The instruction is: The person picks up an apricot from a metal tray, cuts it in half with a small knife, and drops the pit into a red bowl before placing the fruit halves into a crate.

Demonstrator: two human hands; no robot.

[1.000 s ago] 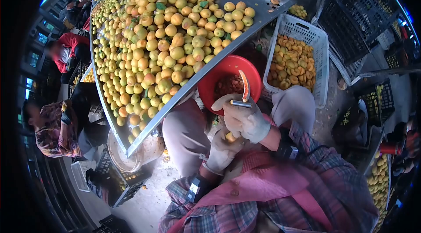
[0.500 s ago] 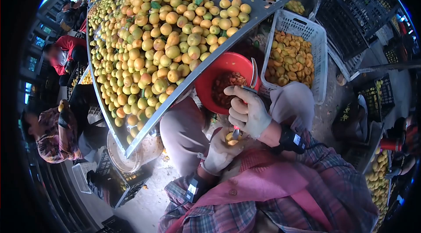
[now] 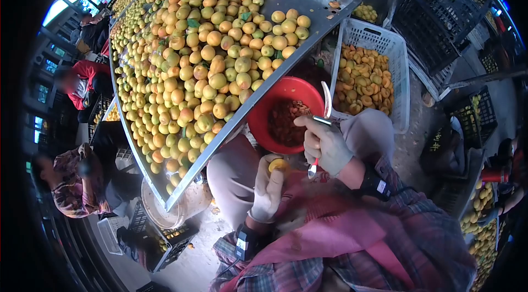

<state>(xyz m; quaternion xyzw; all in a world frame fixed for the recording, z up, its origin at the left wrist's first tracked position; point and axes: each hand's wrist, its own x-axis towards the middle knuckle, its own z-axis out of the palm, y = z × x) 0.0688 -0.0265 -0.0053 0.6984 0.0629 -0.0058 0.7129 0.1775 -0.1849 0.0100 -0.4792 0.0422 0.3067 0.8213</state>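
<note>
My left hand (image 3: 268, 190), in a pale glove, has its fingers closed around a yellow apricot (image 3: 278, 165) near my lap. My right hand (image 3: 328, 150), also gloved, grips a small tool with a red part and a spoon-like metal tip (image 3: 312, 171) that points down from the fist. A curved pale strip (image 3: 328, 99) rises above this fist. Behind the hands stands a red bucket (image 3: 258, 127) partly filled with brownish apricot pits (image 3: 287, 119). The right fingertips overlap its rim in this view.
A metal-edged table (image 3: 308, 3) bears a large heap of whole apricots (image 3: 203, 66). Right of the bucket, a white crate (image 3: 403, 83) holds split apricots (image 3: 366, 80). Black crates (image 3: 434, 17) stand at right. Other people (image 3: 77, 182) sit at left.
My hands have moved apart. The tool tip, which was at the apricot in my left hand, is now away from it. My left hand has turned upward with the apricot.
</note>
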